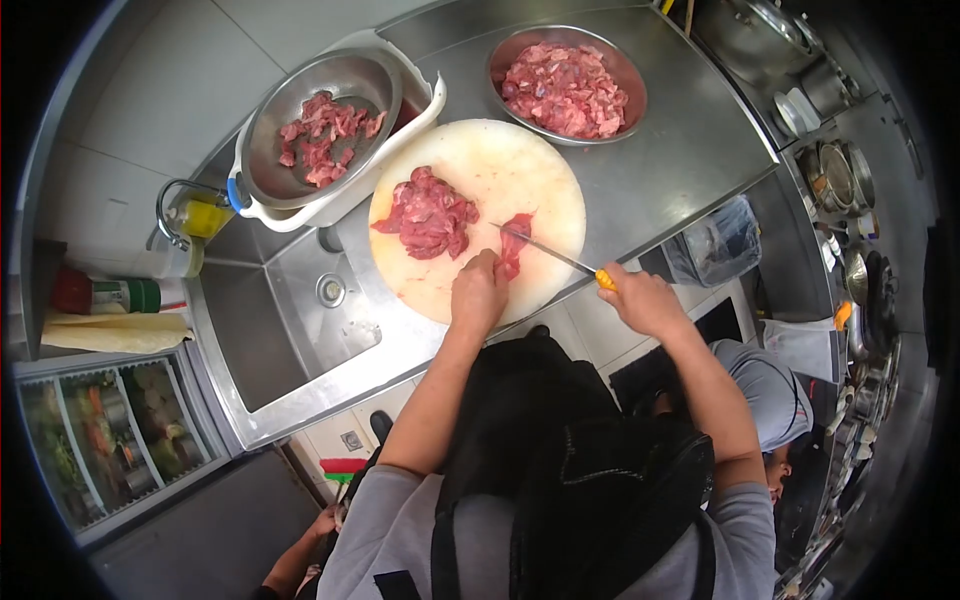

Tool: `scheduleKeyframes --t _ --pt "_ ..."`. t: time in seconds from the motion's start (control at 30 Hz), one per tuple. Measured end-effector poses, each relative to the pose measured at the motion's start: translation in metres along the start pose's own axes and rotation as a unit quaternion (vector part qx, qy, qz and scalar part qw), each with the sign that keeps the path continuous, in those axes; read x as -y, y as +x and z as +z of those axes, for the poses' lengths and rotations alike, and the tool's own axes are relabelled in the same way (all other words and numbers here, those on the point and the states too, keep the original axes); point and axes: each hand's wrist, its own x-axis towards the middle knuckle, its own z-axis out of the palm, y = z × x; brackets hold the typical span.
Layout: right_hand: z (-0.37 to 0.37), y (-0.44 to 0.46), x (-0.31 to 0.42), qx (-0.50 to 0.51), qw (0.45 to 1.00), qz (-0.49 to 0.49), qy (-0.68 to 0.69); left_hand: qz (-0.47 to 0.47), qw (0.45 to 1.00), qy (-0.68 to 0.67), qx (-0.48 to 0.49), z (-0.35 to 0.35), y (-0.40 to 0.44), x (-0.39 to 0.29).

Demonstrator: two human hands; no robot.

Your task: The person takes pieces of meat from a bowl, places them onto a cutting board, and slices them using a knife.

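Observation:
A round white cutting board (460,150) lies on the steel counter. On its left half sits a pile of raw red meat (430,213). My right hand (640,298) is wrapped round the yellow handle of a knife (560,256), whose blade points left across a small strip of meat (516,243). My left hand (480,290), its fingers pressed together, is at the lower left edge of that strip. The blade lies over the strip's upper part, just above my left fingertips.
A steel bowl of cut meat (567,92) stands behind the board. Another bowl (378,88) with fewer pieces rests on a white tub (425,105) at the left, beside the sink (290,310). Two other people are partly visible below, including a grey sleeve (755,385).

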Motion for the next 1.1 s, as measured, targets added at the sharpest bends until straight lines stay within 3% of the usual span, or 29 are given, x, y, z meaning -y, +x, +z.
scheduleKeyframes --t 0.07,0.13,0.27,0.43,0.53,1.1 --pt "-0.002 -0.004 -0.009 0.034 0.999 0.001 0.027 0.005 1.0 -0.003 -0.006 0.0 -0.001 -0.001" --pt "-0.003 -0.005 -0.016 0.037 0.982 -0.012 0.185 0.001 0.999 -0.015 -0.03 -0.002 -0.001 -0.003" --pt "-0.012 -0.017 -0.008 -0.004 0.979 0.035 0.201 -0.002 0.999 -0.031 -0.033 -0.001 -0.001 0.003" --pt "0.021 -0.049 0.017 -0.04 0.999 -0.002 0.002 -0.027 0.999 -0.038 -0.017 -0.001 -0.001 0.002" --pt "0.031 -0.051 0.021 -0.037 0.998 0.031 -0.035 -0.007 0.999 -0.034 -0.027 -0.003 -0.002 0.001" --pt "0.022 -0.014 0.01 -0.07 0.993 0.001 -0.093 0.006 1.0 -0.013 -0.002 -0.006 -0.011 0.001"
